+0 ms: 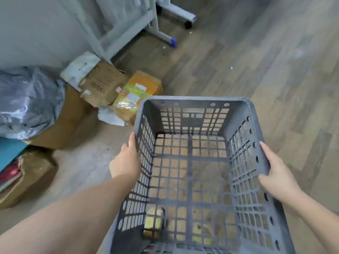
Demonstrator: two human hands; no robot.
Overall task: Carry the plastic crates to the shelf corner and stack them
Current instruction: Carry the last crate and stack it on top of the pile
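Note:
A grey plastic crate [194, 100] with lattice walls and an open top hangs above the wooden floor in front of me. My left hand [126, 162] grips its left rim from outside, thumb along the edge. My right hand [277, 175] grips the right rim, thumb inside on the lattice wall. Nothing lies in the crate; the floor and a yellow-green thing beneath show through its grid bottom.
Cardboard boxes and taped parcels [128, 96] lie on the floor just left of the crate. A shiny grey plastic bag [27, 105] sits on a brown box at far left. A white metal rack frame [128, 32] stands at the back. Bare wood floor [275, 70] stretches to the right.

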